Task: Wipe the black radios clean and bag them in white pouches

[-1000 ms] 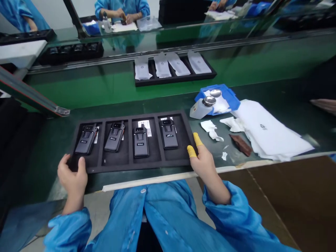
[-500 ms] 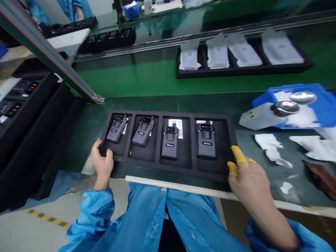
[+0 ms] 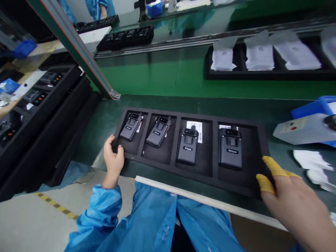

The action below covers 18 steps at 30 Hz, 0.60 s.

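Observation:
A long black foam tray (image 3: 172,140) lies on the green workbench in front of me, a little slanted. Each of its several compartments holds a black two-way radio (image 3: 230,148), back side up and marked "Riton". White labels (image 3: 201,131) show beside or behind the radios. My left hand (image 3: 113,157) grips the tray's left end, thumb on the near side. Yellow finger cots cover fingers of my right hand (image 3: 285,190), which holds the tray's right end. Some fingertips of both hands are hidden by the tray.
Stacked foam trays with more radios (image 3: 33,94) stand at the left, by a slanted metal post (image 3: 86,56). White-bagged items (image 3: 259,56) fill a tray on the raised ledge. At the right are a plastic bottle (image 3: 301,129), a blue bin (image 3: 306,109) and crumpled tissue (image 3: 312,161). Another person (image 3: 101,8) stands behind.
The whole view has shifted, so the bench and tray appear further right and the left-hand stack shows more. Both my hands keep their hold on the tray's ends.

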Motion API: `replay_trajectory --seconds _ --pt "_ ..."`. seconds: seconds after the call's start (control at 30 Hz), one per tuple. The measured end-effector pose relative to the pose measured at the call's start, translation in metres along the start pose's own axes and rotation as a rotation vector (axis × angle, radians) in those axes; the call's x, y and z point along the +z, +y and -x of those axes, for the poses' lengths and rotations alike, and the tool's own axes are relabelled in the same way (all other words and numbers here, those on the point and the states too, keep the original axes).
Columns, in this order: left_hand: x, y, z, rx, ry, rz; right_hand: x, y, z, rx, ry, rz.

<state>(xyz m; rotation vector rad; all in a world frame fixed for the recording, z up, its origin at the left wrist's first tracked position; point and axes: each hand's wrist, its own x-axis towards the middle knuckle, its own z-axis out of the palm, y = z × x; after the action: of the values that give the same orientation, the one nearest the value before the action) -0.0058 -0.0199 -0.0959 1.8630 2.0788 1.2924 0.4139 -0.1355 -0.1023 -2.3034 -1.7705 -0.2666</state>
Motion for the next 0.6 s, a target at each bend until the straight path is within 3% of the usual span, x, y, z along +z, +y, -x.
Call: replay_trajectory --seconds 0.1,0.2,0.33,0.43,0.5,0.6 --pt "-0.003 0.022 0.002 0.093 0.062 -0.041 -0.005 -0.006 -0.008 -0.125 0.114 -0.007" --pt "0.003 0.063 0.015 0.337 0.054 -0.038 -0.005 -0.021 -0.013 -0.112 0.177 0.019" --pt "0.026 0.121 0.046 0.524 -0.275 0.006 -0.005 -0.045 -0.011 -0.095 0.113 0.022" --pt "0.044 0.148 0.067 0.622 -0.5 -0.054 -0.004 -0.054 -0.009 -0.106 0.112 -0.048" --pt "0.052 0.157 0.076 0.657 -0.556 -0.123 -0.004 -0.056 -0.01 -0.079 0.127 -0.108" --pt "0.057 0.166 0.08 0.664 -0.548 -0.197 -0.004 -0.055 -0.01 -0.058 0.2 -0.239"
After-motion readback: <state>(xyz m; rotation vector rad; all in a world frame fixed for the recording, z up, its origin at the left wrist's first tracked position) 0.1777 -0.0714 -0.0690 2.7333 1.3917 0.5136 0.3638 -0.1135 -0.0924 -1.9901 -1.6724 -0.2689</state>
